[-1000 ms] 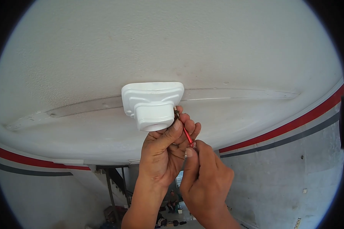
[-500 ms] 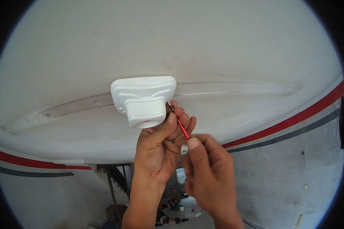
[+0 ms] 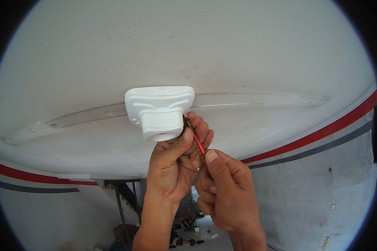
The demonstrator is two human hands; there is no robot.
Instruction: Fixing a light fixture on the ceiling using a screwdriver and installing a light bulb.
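Observation:
A white lamp holder [image 3: 160, 113] with a stepped square base and a round socket mouth sits against the ceiling. My left hand [image 3: 171, 165] is raised to its right side, fingers curled and closed beside the socket. What lies between those fingertips is mostly hidden; a small dark and pale piece shows there. A slim screwdriver with a red shaft [image 3: 199, 143] slants up through the gap between my left thumb and fingers, its tip at that piece. Lower right, my right hand [image 3: 230, 184] pinches the screwdriver's lower end between thumb and fingers.
A flat white strip [image 3: 226, 99] runs across the pale ceiling behind the lamp holder. Red and grey bands [image 3: 310, 133] line the wall top. Far below are a stair frame [image 3: 122, 201], a seated person [image 3: 189, 216] and scattered items on the floor.
My right hand has turned slightly at the screwdriver's lower end, its fingers now less blurred. The left hand keeps its place at the lamp holder, and the view has shifted a little.

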